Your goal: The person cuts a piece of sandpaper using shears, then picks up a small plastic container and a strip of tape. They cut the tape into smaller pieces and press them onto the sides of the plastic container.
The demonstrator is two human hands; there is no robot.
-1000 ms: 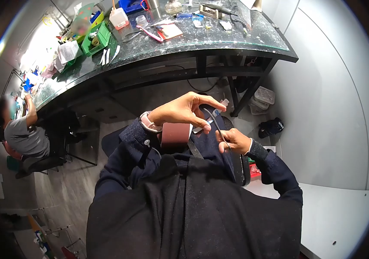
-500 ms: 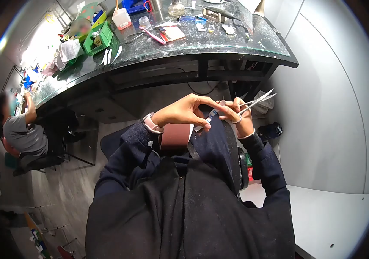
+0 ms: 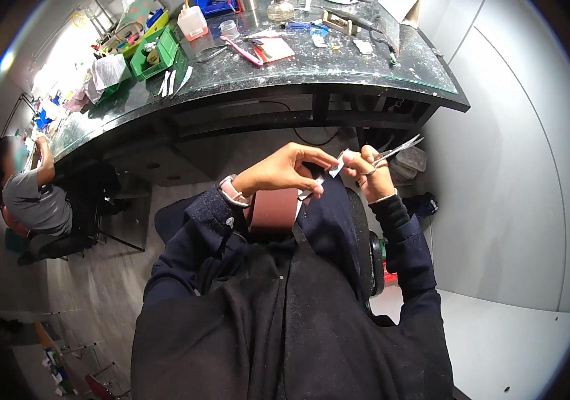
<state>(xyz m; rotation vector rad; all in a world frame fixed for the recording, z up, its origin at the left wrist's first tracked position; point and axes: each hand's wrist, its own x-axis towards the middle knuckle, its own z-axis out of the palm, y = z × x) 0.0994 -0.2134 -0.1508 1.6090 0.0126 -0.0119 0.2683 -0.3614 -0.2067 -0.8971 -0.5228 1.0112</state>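
Note:
Above my lap, my left hand [image 3: 285,170] pinches a small whitish strip [image 3: 319,181] near its thumb tip. My right hand [image 3: 375,179] has the metal scissors [image 3: 398,149] hooked on its fingers, with the blades pointing up and to the right, nearly together. The thumb and fingertips of that hand are at a small pale-blue and white piece [image 3: 337,167], which also lies close to my left fingertips. Whether the two pale bits are joined cannot be made out. Below my left hand, a curved reddish-brown sheet [image 3: 275,212], like sandpaper, rests on my lap.
Ahead is a dark workbench [image 3: 251,83] with a pink-handled tool [image 3: 241,51], a green bin [image 3: 155,57], a bottle [image 3: 192,23] and white strips [image 3: 167,83]. Another person [image 3: 35,193] sits at the left. A grey wall [image 3: 518,153] stands at the right.
The scissor blades have come closer together and swung slightly. My right hand has turned, and its fingertips are now at the pale piece. The long printed strip between my hands now shows as two short bits.

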